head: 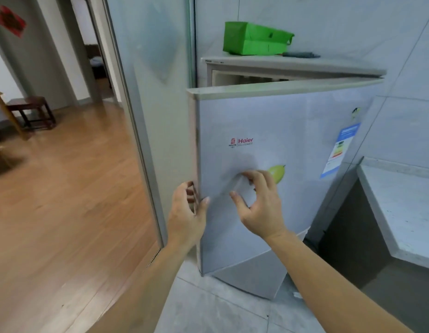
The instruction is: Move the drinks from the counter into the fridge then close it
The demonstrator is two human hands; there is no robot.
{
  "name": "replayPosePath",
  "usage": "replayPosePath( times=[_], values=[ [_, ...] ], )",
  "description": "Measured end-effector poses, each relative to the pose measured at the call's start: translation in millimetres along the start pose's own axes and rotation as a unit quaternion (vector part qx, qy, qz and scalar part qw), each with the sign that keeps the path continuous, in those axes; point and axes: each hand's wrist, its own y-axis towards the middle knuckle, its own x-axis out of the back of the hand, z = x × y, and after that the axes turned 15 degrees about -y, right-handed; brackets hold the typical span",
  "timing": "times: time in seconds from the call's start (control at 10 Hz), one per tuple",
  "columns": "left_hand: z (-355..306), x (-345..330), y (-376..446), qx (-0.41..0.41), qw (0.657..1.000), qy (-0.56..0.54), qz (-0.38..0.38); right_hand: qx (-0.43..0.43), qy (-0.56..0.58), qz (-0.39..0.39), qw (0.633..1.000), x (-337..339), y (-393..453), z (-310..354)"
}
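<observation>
Fridge door (268, 131) stands partly open, swung out from the cabinet on its hinge at the right, and a dark gap shows under the top of the fridge (292, 66). You have 2 hands on it. Your left hand (187, 212) holds the free left edge of the door, with the fingers curled round the edge and the thumb lying on the front face. Your right hand (259, 203) is at the front face near the green fruit sticker (277, 173); its fingers are loosely bent and hold nothing, and the fingertips seem to touch the panel, though I cannot tell this for sure. No drinks are visible, and the bench (405, 200) at the right shows only bare surface in the part you can see, so I judge that you are at the closing step. Whether the drinks are inside, the view does not show, because the door hides the interior. The next move calls for a steady push on the front face toward the cabinet, and you must take the left fingers off the edge before the door meets the frame, or they may be pinched. A green bag (254, 39) lies on top of the fridge and is not in the way.
</observation>
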Motion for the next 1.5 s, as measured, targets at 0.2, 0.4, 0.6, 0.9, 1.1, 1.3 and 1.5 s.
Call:
replayPosePath(
  times=[0.2, 0.4, 0.6, 0.9, 1.1, 1.3, 1.5],
  values=[
    [39.6, 2.4, 77.6, 0.037, 0.999, 0.004, 0.039, 0.047, -0.091, -0.027, 0.994, -41.4, 44.0, -12.7],
    [66.8, -17.9, 131.1, 0.053, 0.998, -0.015, 0.028, 0.039, -0.150, -0.011, 0.988, -69.8, 67.0, -43.0],
    [91.4, -53.4, 168.9, 0.075, 0.997, -0.032, -0.015, 0.047, -0.251, 0.028, 0.966, -94.9, 91.3, -60.6],
    [98.1, -97.0, 223.7, 0.058, 0.998, 0.000, 0.028, -0.023, -0.370, 0.092, 0.924, -132.8, 133.6, -75.7],
    [95.6, -122.8, 257.2, 0.096, 0.973, 0.022, 0.211, -0.066, -0.417, 0.135, 0.896, -140.2, 160.5, -85.2],
    [117.9, -106.5, 255.9, 0.078, 0.964, -0.009, 0.255, -0.089, -0.375, 0.148, 0.911, -135.9, 166.0, -76.3],
    [197.8, -38.3, 162.4, 0.165, 0.965, -0.064, 0.196, -0.274, 0.035, 0.134, 0.952, -68.2, 157.4, -47.3]
  ],
)
